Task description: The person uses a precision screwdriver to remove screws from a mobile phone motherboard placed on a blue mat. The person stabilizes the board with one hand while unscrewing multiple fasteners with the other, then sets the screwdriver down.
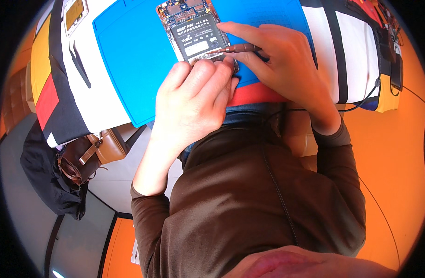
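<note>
An opened smartphone (183, 10) lies on the blue work mat (129, 51), its circuit board bare at the far end. Below the board sits a black battery (194, 33) with white print and a white label. My left hand (194, 99) is closed at the phone's near end, knuckles up; its fingertips are mostly hidden. A slim brown-handled pointed tool (244, 47), perhaps a screwdriver, is held in my right hand (286, 60). Its tip points left over the battery's lower part. My right index finger reaches to the phone's right edge beside the battery.
Black tweezers (79, 65) lie left of the mat on the striped cloth (99, 104). Another phone or phone part (75, 15) is at the far left. A black cable (361, 107) runs along the right. Brown bags (111, 146) sit below the table's left side.
</note>
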Demonstrator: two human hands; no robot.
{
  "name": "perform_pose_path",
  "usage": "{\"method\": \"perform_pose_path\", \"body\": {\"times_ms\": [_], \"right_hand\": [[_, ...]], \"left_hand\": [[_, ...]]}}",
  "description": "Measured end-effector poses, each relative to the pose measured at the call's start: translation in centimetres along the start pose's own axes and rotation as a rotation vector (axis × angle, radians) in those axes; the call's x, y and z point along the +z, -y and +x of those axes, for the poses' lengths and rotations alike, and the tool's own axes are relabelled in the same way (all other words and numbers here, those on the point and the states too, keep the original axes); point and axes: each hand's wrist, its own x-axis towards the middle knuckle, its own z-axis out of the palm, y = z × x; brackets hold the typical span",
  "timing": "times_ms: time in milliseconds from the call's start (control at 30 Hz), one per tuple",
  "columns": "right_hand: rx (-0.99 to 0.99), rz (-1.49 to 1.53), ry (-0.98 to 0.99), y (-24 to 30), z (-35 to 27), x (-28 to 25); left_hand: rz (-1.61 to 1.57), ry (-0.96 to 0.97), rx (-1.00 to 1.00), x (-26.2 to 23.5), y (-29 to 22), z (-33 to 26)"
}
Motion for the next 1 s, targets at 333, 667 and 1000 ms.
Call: {"method": "perform_pose_path", "body": {"times_ms": [333,667,1000], "right_hand": [[-0.033,0.005,0.000,-0.06,0.10,0.05],[0.059,0.046,-0.012,-0.02,0.28,0.26],[0.013,-0.033,0.020,-0.16,0.41,0.28]], "left_hand": [[-0.026,0.004,-0.029,0.11,-0.10,-0.10],[-0.019,0.007,-0.026,0.04,-0.16,0.02],[-0.040,-0.001,-0.026,-0.06,0.00,0.05]]}}
